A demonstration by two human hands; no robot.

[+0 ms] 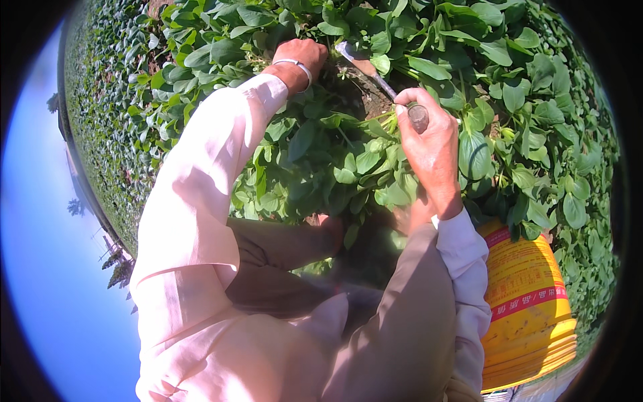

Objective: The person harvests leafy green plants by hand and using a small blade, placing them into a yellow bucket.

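Among leafy green plants (375, 161), my left hand (301, 59) reaches down at the top middle. It is closed, with its fingertips hidden in the leaves, so what it grips does not show. A pale bracelet (298, 65) circles the wrist. To its right, my right hand (430, 137) is wrapped round the handle (418, 117) of a hand tool, whose rounded end shows past the fist. The tool's thin metal shaft (385, 86) slants up and left to a light metal end (345, 50) close beside my left hand, over bare soil. The tool's exact kind is unclear.
A yellow bucket (532, 328) with red bands stands right of my right leg, leaves overhanging its upper side. My bent legs (402, 315) are between the plants. Dense rows of crops (110, 127) spread left toward the field's edge and sky.
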